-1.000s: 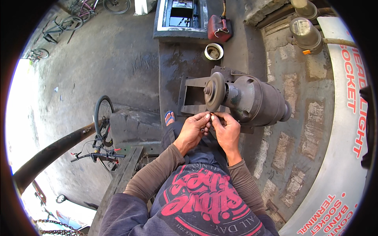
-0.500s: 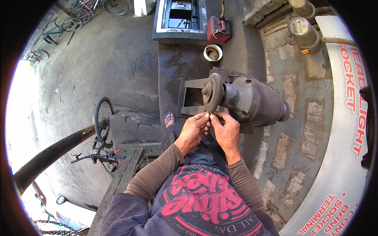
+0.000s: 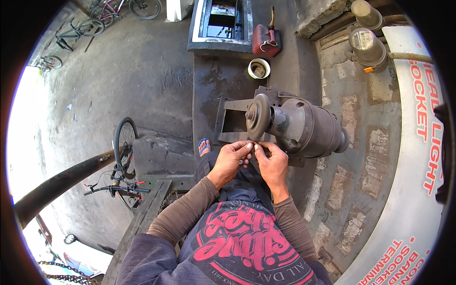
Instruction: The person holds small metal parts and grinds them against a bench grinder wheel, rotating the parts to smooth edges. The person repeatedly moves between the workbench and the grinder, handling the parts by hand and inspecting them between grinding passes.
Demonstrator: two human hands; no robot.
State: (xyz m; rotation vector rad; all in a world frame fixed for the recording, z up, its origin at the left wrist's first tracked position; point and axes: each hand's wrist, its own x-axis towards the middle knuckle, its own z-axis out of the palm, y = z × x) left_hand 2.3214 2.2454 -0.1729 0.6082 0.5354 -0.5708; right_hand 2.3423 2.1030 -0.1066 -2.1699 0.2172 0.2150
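Note:
A bench grinder's round grey wheel (image 3: 260,129) stands right in front of my hands, fixed to a rusty brown motor housing (image 3: 311,127). My left hand (image 3: 230,163) is closed in a pinch, thumb against the forefinger, just below the wheel's near edge. Beside it, my right hand (image 3: 272,164) also pinches with thumb and fingers. Between the two sets of fingertips is a tiny dark piece (image 3: 255,142) with a reddish glint, too small to name. A small shiny round spot shows at my left fingers. I cannot tell whether the piece touches the wheel.
A metal frame (image 3: 220,121) adjoins the wheel's left side. Beyond are a white tub (image 3: 259,69), a red jerrycan (image 3: 266,42) and a framed water-filled basin (image 3: 194,35). A bicycle (image 3: 124,152) and a dark pole (image 3: 66,183) are at left, a printed banner (image 3: 403,156) at right.
My fingertips have moved slightly apart and a little down from the wheel, so the small piece between them shows more. The whole view has shifted slightly.

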